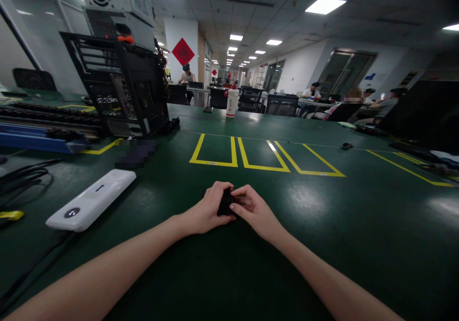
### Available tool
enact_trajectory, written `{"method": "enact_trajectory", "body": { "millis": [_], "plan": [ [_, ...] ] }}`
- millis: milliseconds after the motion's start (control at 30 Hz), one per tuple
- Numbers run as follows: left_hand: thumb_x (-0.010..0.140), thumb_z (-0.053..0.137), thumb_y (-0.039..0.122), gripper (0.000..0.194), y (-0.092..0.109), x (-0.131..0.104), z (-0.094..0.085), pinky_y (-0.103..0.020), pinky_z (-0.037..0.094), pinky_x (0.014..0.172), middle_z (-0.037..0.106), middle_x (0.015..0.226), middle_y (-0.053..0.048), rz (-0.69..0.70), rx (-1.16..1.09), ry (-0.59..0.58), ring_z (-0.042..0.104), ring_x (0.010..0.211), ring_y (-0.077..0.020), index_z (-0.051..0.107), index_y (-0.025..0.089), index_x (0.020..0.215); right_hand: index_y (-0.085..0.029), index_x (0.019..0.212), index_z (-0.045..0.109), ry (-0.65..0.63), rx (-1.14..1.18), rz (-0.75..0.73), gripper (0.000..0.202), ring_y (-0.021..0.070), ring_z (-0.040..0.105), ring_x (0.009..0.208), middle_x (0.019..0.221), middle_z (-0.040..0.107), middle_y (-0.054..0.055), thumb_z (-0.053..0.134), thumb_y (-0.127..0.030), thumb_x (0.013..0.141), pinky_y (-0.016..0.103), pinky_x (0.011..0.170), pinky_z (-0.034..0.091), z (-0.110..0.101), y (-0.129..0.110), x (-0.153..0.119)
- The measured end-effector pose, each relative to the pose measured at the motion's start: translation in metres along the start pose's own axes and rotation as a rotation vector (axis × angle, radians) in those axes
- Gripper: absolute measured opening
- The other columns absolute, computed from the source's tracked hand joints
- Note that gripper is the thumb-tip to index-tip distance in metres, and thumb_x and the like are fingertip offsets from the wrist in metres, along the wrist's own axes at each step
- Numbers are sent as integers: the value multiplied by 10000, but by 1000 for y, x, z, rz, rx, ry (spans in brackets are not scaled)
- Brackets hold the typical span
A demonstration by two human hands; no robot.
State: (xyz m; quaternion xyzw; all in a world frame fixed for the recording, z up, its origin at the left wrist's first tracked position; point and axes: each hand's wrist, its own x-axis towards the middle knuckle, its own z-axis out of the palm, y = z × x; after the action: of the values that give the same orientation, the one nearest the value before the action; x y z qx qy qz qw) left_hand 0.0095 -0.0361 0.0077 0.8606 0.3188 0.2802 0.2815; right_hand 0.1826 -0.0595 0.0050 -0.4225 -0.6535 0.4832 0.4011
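Between my hands is a small black boxy object, close above or on the green table; its kind does not show. My left hand wraps round its left side, thumb toward me and fingers over the top. From the right, my right hand pinches at the object's near edge with thumb and forefinger, the other fingers curled. Much of the black object is hidden by my fingers. Beyond both hands, yellow tape frames mark the table top.
A white oblong device with a black cable lies at the left. Behind it stands an open black computer case with a power supply on top. A white bottle stands at the far edge. Several people sit at tables in the background.
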Motion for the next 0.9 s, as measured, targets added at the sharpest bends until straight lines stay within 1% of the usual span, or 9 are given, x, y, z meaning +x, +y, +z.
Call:
{"method": "enact_trajectory", "body": {
  "millis": [100,167,300,400,467,567,733,800,900],
  "plan": [
    [706,606,254,575,4,-1,-4,-422,402,878,397,1143,-69,-10,-13,-31,442,1030,-233,295,247,1191,-233,1048,458,6,-9,28,305,190,513,1037,1089,513,39,549,-245,757,378,871,452,0,-1,0],
    [713,599,256,563,5,-1,-5,-416,395,887,397,1142,-69,-6,-15,-39,441,1031,-228,298,243,1188,-232,1077,451,-11,-19,44,324,190,506,1053,1106,513,46,539,-252,765,391,900,429,-1,-2,-2],
    [693,616,251,581,0,0,0,-414,393,889,393,1138,-72,-1,5,-3,437,1021,-227,299,233,1180,-234,999,476,-49,-4,22,264,180,519,1039,1057,531,21,562,-223,749,364,890,437,-3,-1,-4],
    [689,624,259,591,-4,1,3,-412,391,895,386,1150,-70,-2,7,-1,432,1030,-228,297,236,1180,-230,966,482,-39,9,-4,190,175,549,983,1000,535,15,520,-245,780,346,824,470,-2,3,-3],
    [682,632,255,600,-4,1,3,-414,381,907,389,1146,-68,8,11,14,428,1037,-229,297,235,1179,-223,945,487,-25,20,-22,163,172,559,959,963,540,12,512,-247,785,340,813,472,-1,5,-2],
    [688,626,247,589,-1,1,1,-415,379,911,393,1139,-70,15,13,3,429,1041,-229,301,231,1179,-219,942,480,-16,40,-31,187,172,548,981,972,538,13,541,-226,765,333,831,468,0,5,1],
    [694,621,249,592,0,1,0,-423,392,898,400,1136,-68,3,5,-9,441,1033,-232,293,241,1187,-222,1053,452,-26,9,22,281,177,517,1041,1077,516,40,517,-228,779,353,894,440,-1,-1,-1],
    [690,623,245,596,0,1,1,-424,391,901,398,1138,-70,5,10,3,440,1034,-233,291,238,1185,-221,1050,456,-38,-6,42,282,180,520,1040,1075,523,41,521,-230,776,365,901,435,-1,-2,-3],
    [705,605,234,581,2,0,-2,-419,378,917,387,1155,-76,9,13,-18,432,1044,-228,284,228,1189,-230,1004,464,-46,-1,7,277,174,515,1051,1063,527,20,559,-197,746,365,922,418,-1,-1,-4]
  ]
}}
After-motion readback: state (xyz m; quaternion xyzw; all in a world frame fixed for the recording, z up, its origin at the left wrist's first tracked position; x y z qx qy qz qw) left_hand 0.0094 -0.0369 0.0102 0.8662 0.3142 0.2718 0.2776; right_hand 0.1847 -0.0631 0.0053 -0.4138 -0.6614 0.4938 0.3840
